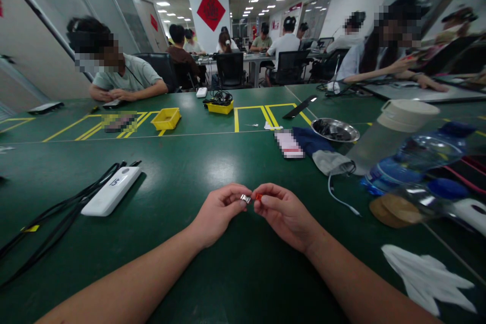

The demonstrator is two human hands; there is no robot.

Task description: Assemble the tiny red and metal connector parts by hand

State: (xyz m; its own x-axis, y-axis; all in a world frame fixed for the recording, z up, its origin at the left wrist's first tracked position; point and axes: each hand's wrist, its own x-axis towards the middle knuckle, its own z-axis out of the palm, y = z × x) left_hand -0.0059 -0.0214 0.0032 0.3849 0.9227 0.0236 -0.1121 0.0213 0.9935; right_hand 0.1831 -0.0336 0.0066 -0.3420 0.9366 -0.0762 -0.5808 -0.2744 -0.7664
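Observation:
Between the thumb and fingers of my left hand (pixel 217 214) is a small shiny silver metal piece (pixel 245 198). My right hand (pixel 287 216) pinches a small orange-red piece (pixel 258 197), mostly covered by the fingertips. Both hands are held close together just above the green table (pixel 212 273), fingertips nearly meeting. Whether the two pieces touch each other I cannot tell, and they are too small to name more exactly.
A white power bank (pixel 114 192) with black cables lies left. Rightward are a metal bowl (pixel 334 130), a lidded cup (pixel 391 131), a blue-capped water bottle (pixel 421 154) and a crumpled white tissue (pixel 425 273). Yellow trays (pixel 166 119) stand farther back. Other people sit around.

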